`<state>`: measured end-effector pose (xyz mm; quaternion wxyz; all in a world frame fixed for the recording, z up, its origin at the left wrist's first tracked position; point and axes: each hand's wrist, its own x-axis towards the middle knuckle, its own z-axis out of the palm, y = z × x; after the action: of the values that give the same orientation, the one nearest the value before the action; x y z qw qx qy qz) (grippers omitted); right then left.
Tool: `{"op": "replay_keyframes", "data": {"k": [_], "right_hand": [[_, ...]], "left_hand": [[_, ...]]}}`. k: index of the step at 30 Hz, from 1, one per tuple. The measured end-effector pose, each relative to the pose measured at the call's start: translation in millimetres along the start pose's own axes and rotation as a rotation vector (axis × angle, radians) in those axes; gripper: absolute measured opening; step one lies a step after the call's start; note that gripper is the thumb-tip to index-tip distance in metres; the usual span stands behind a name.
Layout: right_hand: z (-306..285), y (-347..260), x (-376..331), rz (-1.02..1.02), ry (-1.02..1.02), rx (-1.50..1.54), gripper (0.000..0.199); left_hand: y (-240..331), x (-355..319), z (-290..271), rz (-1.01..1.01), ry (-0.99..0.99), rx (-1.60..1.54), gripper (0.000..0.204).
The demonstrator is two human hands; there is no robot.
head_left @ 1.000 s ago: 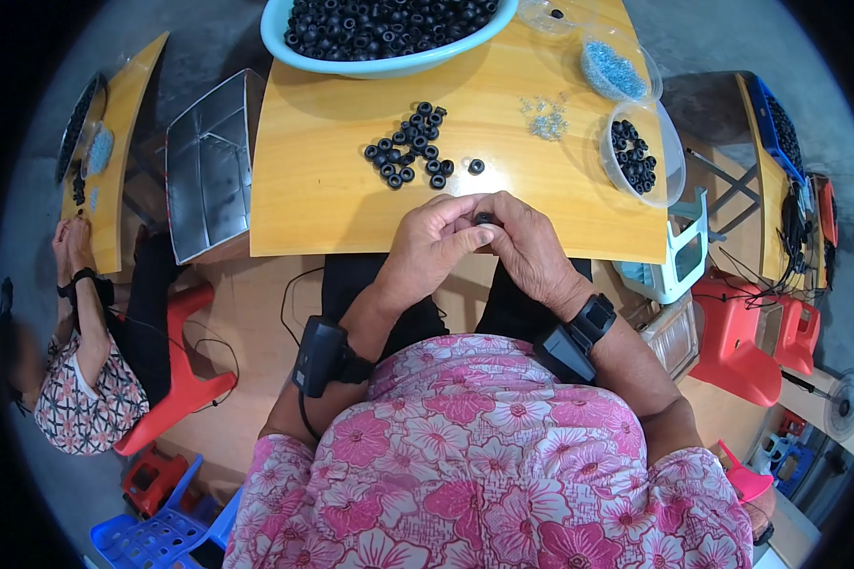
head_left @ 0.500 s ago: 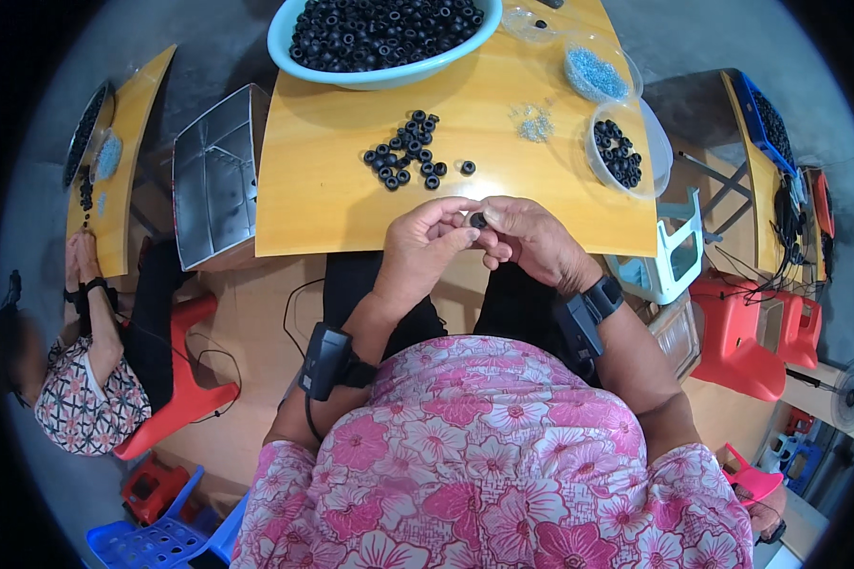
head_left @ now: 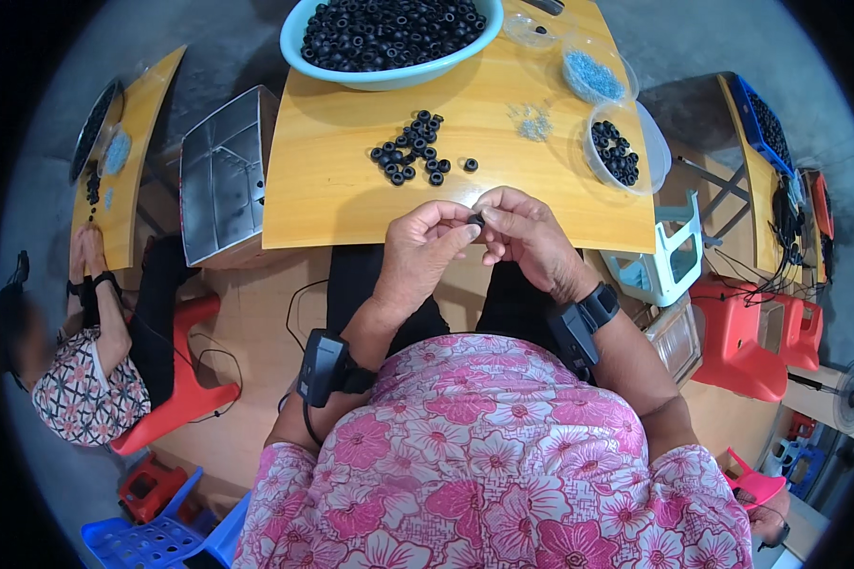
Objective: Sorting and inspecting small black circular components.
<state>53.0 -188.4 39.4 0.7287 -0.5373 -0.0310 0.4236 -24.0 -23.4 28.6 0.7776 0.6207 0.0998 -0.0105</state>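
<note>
My left hand [head_left: 422, 248] and my right hand [head_left: 527, 235] meet at the near edge of a small wooden table [head_left: 332, 180]. Between their fingertips they pinch one small black ring [head_left: 475, 220]. A loose pile of black rings [head_left: 411, 150] lies on the table just beyond my hands. Further back stands a big pale-blue basin [head_left: 389, 43] heaped with black rings. At the right are a clear bowl of black rings [head_left: 617, 152], a clear bowl of small blue parts [head_left: 593, 76] and a little scatter of pale parts [head_left: 533, 121].
A metal tray-like box [head_left: 220, 175] stands left of the table. Another person [head_left: 76, 370] sits at the far left on a red stool [head_left: 185, 379] at a second wooden table [head_left: 123, 156]. Red stools [head_left: 740, 327] and a pale stool [head_left: 664, 266] crowd the right.
My hands have lifted slightly toward the table edge, still working one ring between the fingertips. The view has shifted a little.
</note>
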Motion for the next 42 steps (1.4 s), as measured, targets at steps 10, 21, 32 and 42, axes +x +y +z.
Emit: {"op": "replay_keyframes", "data": {"k": [10, 21, 32, 42], "right_hand": [[4, 4, -2, -0.128, 0.115, -0.104, 0.018], [14, 13, 0, -0.317, 0.237, -0.272, 0.011], [18, 6, 0, -0.273, 0.206, -0.182, 0.011], [14, 0, -1, -0.3, 0.164, -0.305, 0.013]], "left_hand": [[-2, -1, -1, -0.041, 0.005, -0.112, 0.015], [-9, 1, 1, 0.043, 0.042, 0.018, 0.014], [-5, -1, -1, -0.046, -0.03, -0.193, 0.015], [-6, -3, -7, -0.194, -0.113, -0.449, 0.017]]}}
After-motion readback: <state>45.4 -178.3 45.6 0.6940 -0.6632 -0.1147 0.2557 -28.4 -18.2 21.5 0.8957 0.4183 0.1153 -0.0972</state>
